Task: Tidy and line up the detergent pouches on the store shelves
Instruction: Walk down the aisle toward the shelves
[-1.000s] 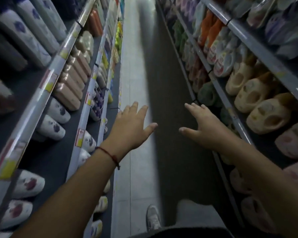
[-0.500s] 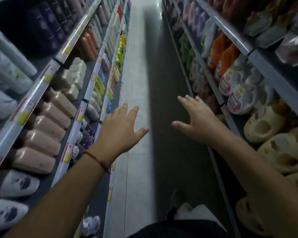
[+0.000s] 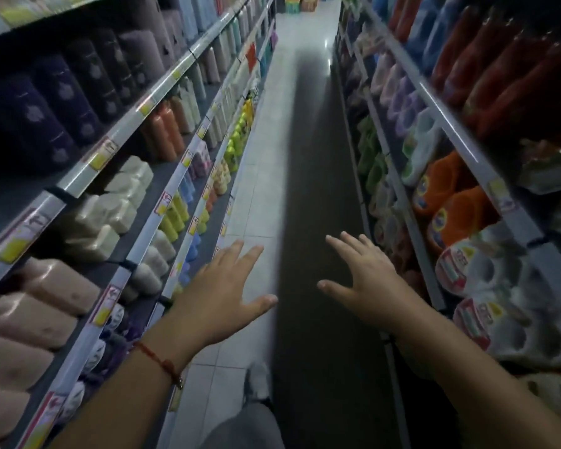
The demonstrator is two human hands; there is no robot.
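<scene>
- Pale floor tiles [image 3: 259, 202] run down a narrow store aisle between two banks of shelves, and we take that aisle floor as our landmark.
- Nearest us, a grey trouser leg [image 3: 240, 429] and a light shoe [image 3: 258, 380] stand on the floor.
- Our left hand [image 3: 221, 303] hangs over the floor's left edge, fingers [image 3: 237, 257] straight and spread wide, holding nothing; a red cord bracelet [image 3: 157, 359] circles the wrist.
- Our right hand [image 3: 366, 286] hangs over the floor's dark right side, fingers likewise spread wide and holding nothing.
- Both hands are apart from the goods on either side.
- Left of the floor, the left shelves [image 3: 136, 244] carry pinkish packs [image 3: 30, 319], then cream packs [image 3: 107, 215], then dark purple packs [image 3: 46, 115] on the tier above.
- Right of the floor, the right shelves [image 3: 476, 163] hold white jugs with red labels [image 3: 473, 270] close by, with orange jugs [image 3: 450, 202] just beyond them.
- Further along that side sit soft green pouches [image 3: 370, 157] and lilac pouches [image 3: 402, 102]; these look like the detergent pouches, well apart from both hands, though blur hides how evenly they stand.
- At the floor's far end, colourful stacked goods [image 3: 297, 3] show, too small to name.
</scene>
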